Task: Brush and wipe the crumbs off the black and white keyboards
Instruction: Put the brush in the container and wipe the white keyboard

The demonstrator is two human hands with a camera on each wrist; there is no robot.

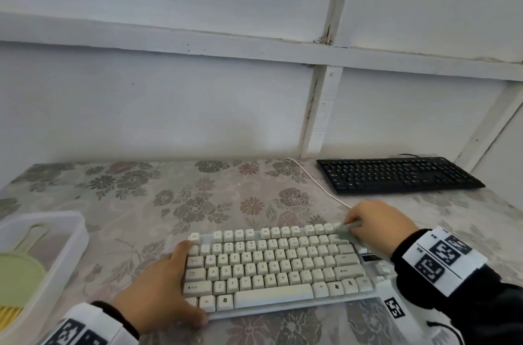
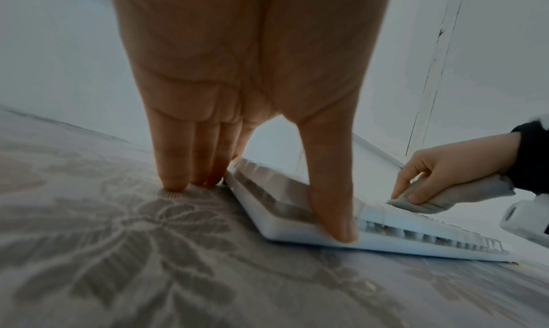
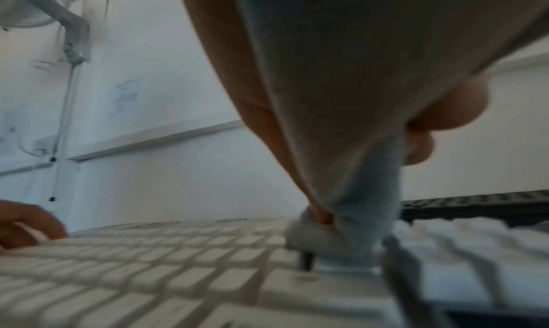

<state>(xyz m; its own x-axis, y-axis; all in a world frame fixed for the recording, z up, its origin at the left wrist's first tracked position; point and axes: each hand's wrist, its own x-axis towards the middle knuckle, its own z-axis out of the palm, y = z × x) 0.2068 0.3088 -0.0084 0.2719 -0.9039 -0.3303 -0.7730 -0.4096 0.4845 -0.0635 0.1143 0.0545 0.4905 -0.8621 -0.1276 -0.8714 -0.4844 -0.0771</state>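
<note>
Fingers (image 2: 415, 193) of the right hand (image 1: 376, 224) pinch a grey cloth (image 2: 439, 198) on the white keyboard (image 1: 271, 265), mid-wipe; left hand (image 1: 161, 291) braces it flat-fingered on the desk (image 1: 198, 197); black keyboard (image 1: 396, 175) apparently awaits cleaning

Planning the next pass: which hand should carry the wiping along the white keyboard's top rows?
Right. The right hand already pinches the grey cloth against the white keyboard at its far right corner. The left hand holds no cloth; it steadies the keyboard's left edge, so probably best kept there.
</note>
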